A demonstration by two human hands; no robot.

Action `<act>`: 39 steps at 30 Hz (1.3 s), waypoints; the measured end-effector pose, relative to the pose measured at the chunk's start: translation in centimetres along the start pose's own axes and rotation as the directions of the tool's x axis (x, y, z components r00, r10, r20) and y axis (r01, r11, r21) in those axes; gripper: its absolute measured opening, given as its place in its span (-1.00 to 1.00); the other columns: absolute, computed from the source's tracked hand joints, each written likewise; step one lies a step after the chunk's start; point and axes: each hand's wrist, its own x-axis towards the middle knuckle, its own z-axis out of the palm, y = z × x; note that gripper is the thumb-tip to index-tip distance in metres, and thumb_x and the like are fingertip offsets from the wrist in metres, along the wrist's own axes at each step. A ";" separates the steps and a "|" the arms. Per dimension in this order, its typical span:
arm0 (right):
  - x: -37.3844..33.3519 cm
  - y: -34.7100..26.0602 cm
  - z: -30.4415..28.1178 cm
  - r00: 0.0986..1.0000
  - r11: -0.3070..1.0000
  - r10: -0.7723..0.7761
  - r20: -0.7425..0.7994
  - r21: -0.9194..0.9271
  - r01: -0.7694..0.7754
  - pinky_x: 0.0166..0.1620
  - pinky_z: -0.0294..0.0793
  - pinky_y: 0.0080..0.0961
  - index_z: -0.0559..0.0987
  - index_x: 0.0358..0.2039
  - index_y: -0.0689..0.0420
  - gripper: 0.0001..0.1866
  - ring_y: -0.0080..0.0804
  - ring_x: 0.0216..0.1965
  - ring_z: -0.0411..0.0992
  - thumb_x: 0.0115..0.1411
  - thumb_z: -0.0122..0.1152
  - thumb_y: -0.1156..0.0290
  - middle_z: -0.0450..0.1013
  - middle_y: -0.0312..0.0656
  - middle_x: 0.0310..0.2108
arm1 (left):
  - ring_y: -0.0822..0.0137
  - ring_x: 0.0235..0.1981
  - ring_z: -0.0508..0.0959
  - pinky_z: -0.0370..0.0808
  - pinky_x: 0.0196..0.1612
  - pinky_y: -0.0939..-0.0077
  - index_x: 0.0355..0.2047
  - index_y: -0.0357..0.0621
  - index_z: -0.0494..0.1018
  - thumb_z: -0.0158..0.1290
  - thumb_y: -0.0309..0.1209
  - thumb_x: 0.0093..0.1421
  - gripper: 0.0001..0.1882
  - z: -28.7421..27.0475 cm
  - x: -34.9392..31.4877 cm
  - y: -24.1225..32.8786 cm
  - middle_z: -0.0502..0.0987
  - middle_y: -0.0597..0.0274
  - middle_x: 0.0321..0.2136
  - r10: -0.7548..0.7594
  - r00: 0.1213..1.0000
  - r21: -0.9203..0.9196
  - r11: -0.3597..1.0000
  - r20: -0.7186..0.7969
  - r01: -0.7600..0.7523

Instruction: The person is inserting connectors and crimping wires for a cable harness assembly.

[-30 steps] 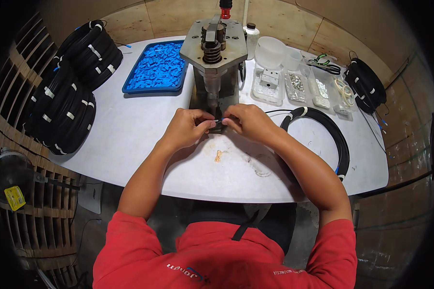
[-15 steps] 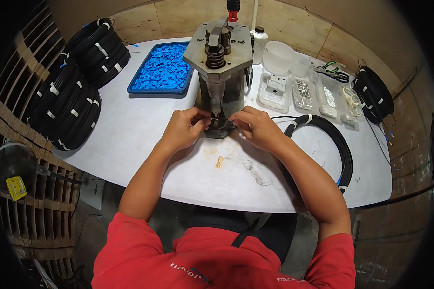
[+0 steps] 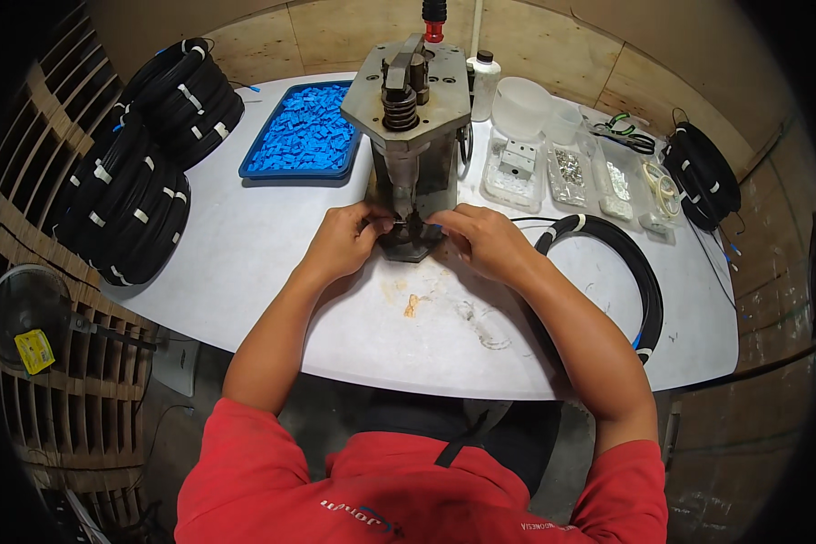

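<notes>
A metal bench press (image 3: 406, 118) stands in front of me, its tooling at the bottom between my two hands. My left hand (image 3: 343, 241) is closed at the left side of the tooling, thumb and forefinger pinched on something too small to make out. On the opposite side my right hand (image 3: 485, 243) pinches the end of a black cable, and a bit of blue shows by its fingertips. That cable runs back behind the hand to a coil of black cable (image 3: 648, 299) lying under and beside my right forearm. The fingers partly hide the tooling.
A dark blue tray (image 3: 245, 172) of small blue connectors sits left of the press. Stacked black coils (image 3: 122, 208) fill the far left; another coil (image 3: 701, 177) stands right. Clear plastic trays (image 3: 514, 195) of small parts, a white bottle (image 3: 485, 91) and pliers (image 3: 630, 138) lie back right.
A blue bit now shows at my right fingertips by the tooling. Both hands otherwise stay nearly in place; the whole view has shifted slightly.
</notes>
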 end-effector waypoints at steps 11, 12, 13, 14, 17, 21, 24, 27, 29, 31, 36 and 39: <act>0.3 -0.4 -0.3 0.997 0.999 0.028 0.065 0.028 -0.030 -0.25 0.58 -0.25 0.56 -0.04 -0.03 -0.71 -0.09 -0.32 0.57 0.21 0.28 0.49 0.53 -0.12 -0.27 | 0.12 -0.22 0.71 0.59 -0.05 0.37 -0.17 -0.38 0.60 0.01 -0.57 0.27 -0.79 0.2 0.2 -0.6 0.70 -0.04 -0.31 0.008 0.999 -0.026 1.000 0.033 -0.008; 0.2 -0.4 -0.2 0.997 0.999 0.029 0.067 0.027 -0.031 -0.25 0.58 -0.25 0.56 -0.04 -0.03 -0.71 -0.09 -0.32 0.57 0.21 0.28 0.49 0.53 -0.12 -0.27 | 0.12 -0.22 0.71 0.59 -0.05 0.37 -0.17 -0.38 0.60 0.01 -0.57 0.27 -0.79 0.2 0.2 -0.7 0.70 -0.04 -0.31 0.008 0.999 -0.028 1.000 0.034 -0.007; 0.3 -0.3 -0.1 0.998 0.999 0.026 0.055 0.037 -0.028 -0.25 0.58 -0.26 0.56 -0.05 -0.01 -0.71 -0.09 -0.32 0.57 0.21 0.29 0.48 0.53 -0.12 -0.26 | 0.12 -0.22 0.71 0.59 -0.05 0.37 -0.16 -0.38 0.60 0.01 -0.57 0.27 -0.79 0.2 0.2 -0.8 0.70 -0.04 -0.31 0.014 0.999 -0.035 0.999 0.033 -0.013; 0.3 -0.2 0.0 0.999 0.999 0.023 0.042 0.047 -0.025 -0.25 0.59 -0.26 0.56 -0.06 0.00 -0.72 -0.08 -0.32 0.57 0.21 0.29 0.48 0.54 -0.12 -0.26 | 0.12 -0.23 0.71 0.59 -0.05 0.36 -0.16 -0.37 0.60 0.01 -0.57 0.26 -0.78 0.2 0.3 -0.8 0.70 -0.04 -0.31 0.021 0.999 -0.044 0.999 0.031 -0.020; 0.2 -0.2 0.1 0.996 0.996 0.056 0.071 0.061 -0.060 -0.24 0.59 -0.26 0.57 -0.06 0.02 -0.72 -0.07 -0.31 0.57 0.20 0.30 0.49 0.54 -0.12 -0.24 | 0.11 -0.22 0.71 0.59 -0.06 0.36 -0.16 -0.36 0.60 0.01 -0.58 0.26 -0.78 -0.1 0.3 -0.7 0.69 -0.04 -0.30 0.023 0.998 -0.005 1.000 0.061 -0.023; 0.2 -0.4 -0.1 0.998 0.998 0.043 0.035 0.051 -0.045 -0.23 0.59 -0.26 0.58 -0.06 0.03 -0.70 -0.08 -0.29 0.57 0.17 0.30 0.52 0.54 -0.12 -0.23 | 0.11 -0.21 0.70 0.59 -0.06 0.35 -0.16 -0.35 0.59 0.01 -0.58 0.25 -0.78 -0.3 0.2 -0.8 0.69 -0.04 -0.30 0.019 0.997 -0.005 1.000 0.068 -0.019; 0.2 -0.2 0.0 1.000 0.999 -0.005 -0.015 0.051 0.006 -0.22 0.60 -0.27 0.60 -0.06 0.03 -0.68 -0.09 -0.28 0.57 0.14 0.31 0.55 0.54 -0.12 -0.24 | 0.11 -0.21 0.70 0.60 -0.06 0.34 -0.17 -0.36 0.59 0.00 -0.59 0.25 -0.79 -0.3 0.2 -0.8 0.69 -0.05 -0.31 0.031 0.997 -0.017 0.999 0.074 -0.030; 0.1 0.0 -0.2 1.000 0.999 -0.011 -0.005 0.052 0.011 -0.22 0.61 -0.29 0.61 -0.06 0.04 -0.66 -0.11 -0.29 0.58 0.12 0.31 0.57 0.54 -0.13 -0.24 | 0.11 -0.22 0.70 0.60 -0.06 0.34 -0.17 -0.36 0.59 0.00 -0.59 0.25 -0.79 -0.1 0.4 -0.6 0.69 -0.06 -0.30 0.028 0.998 -0.011 1.000 0.054 -0.027; 0.1 0.0 -0.2 1.000 0.998 0.008 0.020 0.061 -0.010 -0.23 0.61 -0.31 0.62 -0.07 0.05 -0.66 -0.11 -0.30 0.58 0.12 0.30 0.59 0.55 -0.13 -0.25 | 0.11 -0.21 0.70 0.59 -0.05 0.35 -0.16 -0.36 0.59 -0.01 -0.60 0.25 -0.78 -0.3 0.3 -0.6 0.69 -0.06 -0.30 0.024 0.998 0.013 1.000 0.066 -0.025; 0.1 0.0 -0.1 1.000 0.998 0.011 0.016 0.067 -0.012 -0.24 0.61 -0.32 0.62 -0.07 0.05 -0.66 -0.12 -0.31 0.58 0.12 0.30 0.59 0.55 -0.13 -0.25 | 0.11 -0.21 0.70 0.59 -0.05 0.35 -0.16 -0.36 0.58 -0.01 -0.60 0.25 -0.78 -0.3 0.3 -0.6 0.69 -0.06 -0.30 0.032 0.997 0.028 0.999 0.068 -0.034; 0.0 0.0 -0.2 1.000 0.997 0.001 0.007 0.072 -0.002 -0.25 0.61 -0.32 0.62 -0.07 0.05 -0.66 -0.13 -0.32 0.58 0.12 0.30 0.59 0.55 -0.14 -0.25 | 0.11 -0.21 0.70 0.59 -0.05 0.34 -0.16 -0.36 0.58 -0.01 -0.58 0.27 -0.79 -0.2 0.3 -0.7 0.69 -0.05 -0.30 0.039 0.997 0.009 0.999 0.062 -0.039; 0.0 -0.1 -0.2 1.000 0.998 -0.013 -0.009 0.053 0.013 -0.25 0.61 -0.32 0.62 -0.07 0.05 -0.66 -0.14 -0.33 0.58 0.12 0.30 0.59 0.55 -0.14 -0.25 | 0.12 -0.22 0.70 0.59 -0.06 0.34 -0.15 -0.36 0.58 0.00 -0.57 0.28 -0.79 -0.1 0.1 -0.8 0.69 -0.06 -0.30 0.022 0.998 -0.024 0.999 0.056 -0.020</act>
